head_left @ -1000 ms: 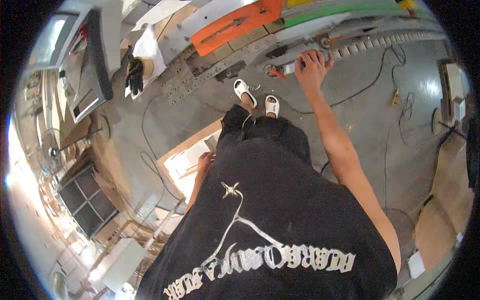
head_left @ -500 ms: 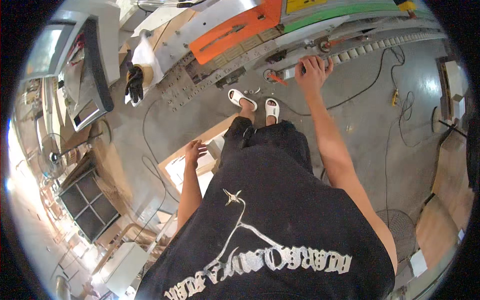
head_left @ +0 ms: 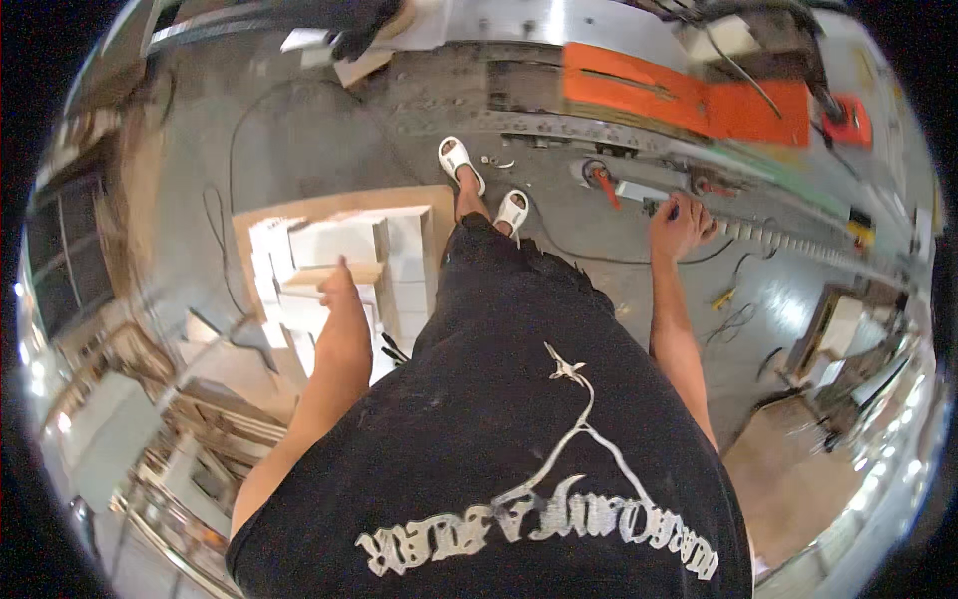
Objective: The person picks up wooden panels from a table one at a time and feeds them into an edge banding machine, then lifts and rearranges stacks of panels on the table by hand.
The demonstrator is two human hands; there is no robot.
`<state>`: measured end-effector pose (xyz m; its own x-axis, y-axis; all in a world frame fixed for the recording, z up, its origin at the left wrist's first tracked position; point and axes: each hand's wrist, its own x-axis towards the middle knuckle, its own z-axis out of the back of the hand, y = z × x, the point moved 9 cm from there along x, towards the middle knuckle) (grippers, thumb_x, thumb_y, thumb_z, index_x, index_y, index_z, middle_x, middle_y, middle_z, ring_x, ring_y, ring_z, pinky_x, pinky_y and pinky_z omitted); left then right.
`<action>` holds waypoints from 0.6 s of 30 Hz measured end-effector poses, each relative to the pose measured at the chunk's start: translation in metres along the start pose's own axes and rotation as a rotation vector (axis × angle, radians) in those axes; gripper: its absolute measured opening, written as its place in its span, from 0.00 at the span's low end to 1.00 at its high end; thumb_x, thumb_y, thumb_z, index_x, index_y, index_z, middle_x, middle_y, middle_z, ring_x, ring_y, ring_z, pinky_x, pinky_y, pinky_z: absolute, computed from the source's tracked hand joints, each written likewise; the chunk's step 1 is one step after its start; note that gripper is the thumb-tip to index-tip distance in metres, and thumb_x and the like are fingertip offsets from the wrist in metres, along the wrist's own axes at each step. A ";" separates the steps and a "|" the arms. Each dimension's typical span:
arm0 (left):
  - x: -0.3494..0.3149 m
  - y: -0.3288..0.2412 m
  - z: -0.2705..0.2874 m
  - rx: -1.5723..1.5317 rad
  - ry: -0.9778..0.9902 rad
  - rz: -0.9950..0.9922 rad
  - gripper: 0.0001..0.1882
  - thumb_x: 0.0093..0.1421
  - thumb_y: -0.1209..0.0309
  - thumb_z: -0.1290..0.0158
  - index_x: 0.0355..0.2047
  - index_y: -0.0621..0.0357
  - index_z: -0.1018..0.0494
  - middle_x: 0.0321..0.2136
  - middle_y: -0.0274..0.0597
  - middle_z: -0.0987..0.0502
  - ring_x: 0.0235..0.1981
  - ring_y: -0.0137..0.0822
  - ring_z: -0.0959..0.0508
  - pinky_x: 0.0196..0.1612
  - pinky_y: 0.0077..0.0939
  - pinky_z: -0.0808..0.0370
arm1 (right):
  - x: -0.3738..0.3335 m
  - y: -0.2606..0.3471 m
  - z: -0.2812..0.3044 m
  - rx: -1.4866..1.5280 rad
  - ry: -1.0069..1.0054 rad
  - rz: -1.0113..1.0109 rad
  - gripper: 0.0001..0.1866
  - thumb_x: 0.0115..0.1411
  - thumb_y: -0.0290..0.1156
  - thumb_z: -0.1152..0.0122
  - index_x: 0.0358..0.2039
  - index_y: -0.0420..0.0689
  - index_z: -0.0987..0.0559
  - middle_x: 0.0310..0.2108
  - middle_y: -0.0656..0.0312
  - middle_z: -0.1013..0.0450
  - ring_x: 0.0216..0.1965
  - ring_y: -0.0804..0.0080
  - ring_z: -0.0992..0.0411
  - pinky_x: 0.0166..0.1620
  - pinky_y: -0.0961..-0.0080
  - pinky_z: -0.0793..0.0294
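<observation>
My left hand (head_left: 341, 286) hangs above a pile of white and pale boards (head_left: 410, 268) on the floor at my left. It looks loosely open, with one finger extended and nothing visible in it; motion blurs it a little. On the right, my right hand (head_left: 681, 230) reaches to the long machine's lower rail (head_left: 644, 194), beside a segmented pale cable chain (head_left: 768, 237). Its fingers curl around a small dark part, mostly hidden, which I cannot make out. Left of that hand is a round fitting with an orange-red lever (head_left: 609, 187).
The machine carries orange covers (head_left: 639, 88) across the far side. A black cable (head_left: 589, 262) runs over the grey floor past my white sandals (head_left: 511, 214). Brown sheets (head_left: 788, 469) lie at the right; a grey box-like thing (head_left: 110, 424) stands at the lower left.
My view has swung left, so the machine appears further right. More of the board pile shows. My left hand now appears above the boards; my right hand remains at the rail's end.
</observation>
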<state>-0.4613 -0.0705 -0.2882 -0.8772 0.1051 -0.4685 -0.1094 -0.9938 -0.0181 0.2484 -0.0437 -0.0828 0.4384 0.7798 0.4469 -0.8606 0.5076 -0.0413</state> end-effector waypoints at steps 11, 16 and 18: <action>0.050 0.131 0.030 -0.467 -0.269 0.348 0.54 0.43 0.39 0.39 0.58 0.66 0.47 0.52 0.72 0.39 0.53 0.61 0.34 0.48 0.48 0.29 | 0.006 0.018 -0.025 -0.078 0.064 0.182 0.09 0.55 0.38 0.42 0.29 0.48 0.19 0.37 0.61 0.23 0.42 0.59 0.30 0.45 0.62 0.36; 0.079 0.155 0.021 -0.903 -0.299 0.085 0.27 0.55 0.52 0.45 0.47 0.62 0.30 0.42 0.57 0.26 0.41 0.54 0.24 0.42 0.44 0.25 | 0.007 0.031 -0.020 -0.127 0.114 0.123 0.11 0.56 0.36 0.44 0.30 0.44 0.18 0.39 0.58 0.23 0.43 0.58 0.30 0.47 0.58 0.36; 0.078 0.158 0.009 -0.910 -0.220 0.139 0.21 0.59 0.55 0.51 0.43 0.61 0.27 0.43 0.56 0.25 0.41 0.55 0.24 0.45 0.46 0.28 | 0.006 0.022 -0.027 -0.072 0.091 0.194 0.12 0.57 0.37 0.45 0.31 0.44 0.18 0.39 0.58 0.23 0.43 0.58 0.30 0.48 0.58 0.36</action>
<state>-0.5515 -0.2188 -0.3195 -0.9337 -0.1039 -0.3427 0.3277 -0.6337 -0.7007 0.2393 -0.0180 -0.1046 0.2905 0.8938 0.3416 -0.9118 0.3669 -0.1844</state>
